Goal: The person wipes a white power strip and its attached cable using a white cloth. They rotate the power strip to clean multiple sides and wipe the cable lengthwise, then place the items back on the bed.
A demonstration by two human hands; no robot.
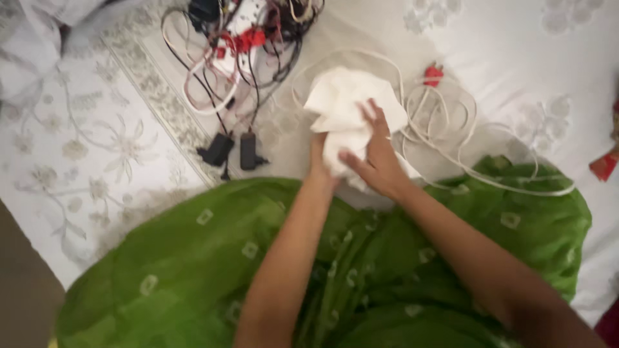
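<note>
Green cloth point(193, 270) fills the near edge, leaving little free room under the forearms. Just beyond its hem, both hands grip one crumpled white cloth point(342, 103) on the patterned bedsheet point(97, 154): the right hand point(377, 158) lies on top with fingers spread, the left hand point(319, 158) is mostly hidden beneath. Two black adapters point(233, 151) lie left, a looped white cable point(451, 138) right, tangled cords point(245, 38) farthest.

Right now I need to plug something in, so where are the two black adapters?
In the head view the two black adapters lie left of centre on the patterned bedsheet, just below the tangle of cables and left of the white cloth in both hands.
</note>
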